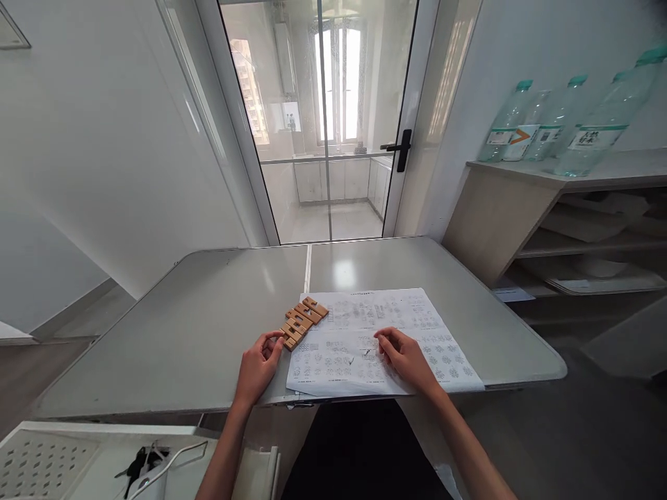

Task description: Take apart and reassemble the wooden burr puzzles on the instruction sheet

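A slanted group of small brown wooden puzzle pieces (302,322) with notched, interlocking shapes lies against the left edge of a large printed paper sheet (359,325). My left hand (259,368) rests on the table at the group's lower left end, thumb and forefinger closed at the nearest piece. Over the sheet's lower middle is my right hand (404,354), its fingers curled together and no object visible in them. Rows of small diagrams cover the paper, and dark pen-like marks show left of the right hand.
The pale folding table (224,312) has a centre seam and rounded corners. Beyond it stands a glass door (354,187) with a black handle (402,148). On the right, a wooden shelf unit (500,215) bears several plastic bottles (508,121). Keys (138,464) lie on a white surface at lower left.
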`<state>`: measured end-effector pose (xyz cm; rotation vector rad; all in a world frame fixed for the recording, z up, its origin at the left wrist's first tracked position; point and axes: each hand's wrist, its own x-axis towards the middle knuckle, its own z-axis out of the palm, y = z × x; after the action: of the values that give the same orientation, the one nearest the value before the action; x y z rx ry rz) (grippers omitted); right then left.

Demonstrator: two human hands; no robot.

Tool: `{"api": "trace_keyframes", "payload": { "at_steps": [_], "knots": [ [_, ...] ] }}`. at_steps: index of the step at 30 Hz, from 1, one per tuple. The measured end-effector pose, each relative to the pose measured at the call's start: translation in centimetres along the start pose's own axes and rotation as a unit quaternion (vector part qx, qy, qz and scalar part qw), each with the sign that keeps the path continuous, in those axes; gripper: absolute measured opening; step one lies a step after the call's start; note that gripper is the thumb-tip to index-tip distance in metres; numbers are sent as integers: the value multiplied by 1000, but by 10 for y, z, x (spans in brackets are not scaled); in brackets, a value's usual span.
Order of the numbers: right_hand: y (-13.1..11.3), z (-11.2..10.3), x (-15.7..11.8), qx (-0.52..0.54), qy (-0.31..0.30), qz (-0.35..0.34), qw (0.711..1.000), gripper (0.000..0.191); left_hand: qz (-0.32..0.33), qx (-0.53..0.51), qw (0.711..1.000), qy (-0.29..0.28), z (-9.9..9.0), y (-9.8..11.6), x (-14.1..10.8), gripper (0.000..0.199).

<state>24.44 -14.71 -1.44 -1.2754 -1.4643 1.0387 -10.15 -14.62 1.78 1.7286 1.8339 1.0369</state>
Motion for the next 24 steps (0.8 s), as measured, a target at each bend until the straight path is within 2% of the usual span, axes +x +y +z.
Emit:
{"api": "trace_keyframes", "payload": {
  "at_steps": [24],
  "knots": [
    [0, 1, -1, 1, 7, -9, 1000, 44, 13, -6, 1000, 5, -1, -3, -2, 47]
  ]
}}
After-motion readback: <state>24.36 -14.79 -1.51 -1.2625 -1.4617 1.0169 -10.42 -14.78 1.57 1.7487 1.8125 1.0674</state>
